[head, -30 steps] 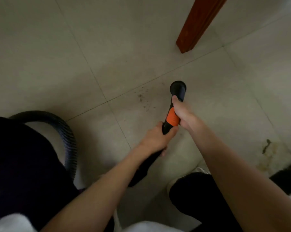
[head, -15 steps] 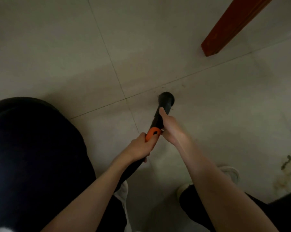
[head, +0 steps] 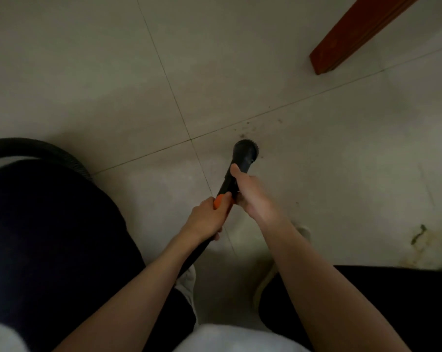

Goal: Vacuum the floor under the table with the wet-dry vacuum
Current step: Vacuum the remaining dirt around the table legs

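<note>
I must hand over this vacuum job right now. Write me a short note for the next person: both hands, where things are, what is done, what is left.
Left hand grips the wand at its orange collar.
Right hand grips the wand further forward, behind the nozzle.
Nozzle is at the floor, beside a tile joint.
Hose loops at the left.
Done: cannot tell from this view.
Left: dark crumbs just beyond the nozzle, toward the red table leg; a stain at far right.

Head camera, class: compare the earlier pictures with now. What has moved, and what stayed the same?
The black round vacuum nozzle now sits just short of the dark crumbs by the grout line. The ribbed black hose shows again at left. The left hand and right hand kept gripping the wand.
</note>
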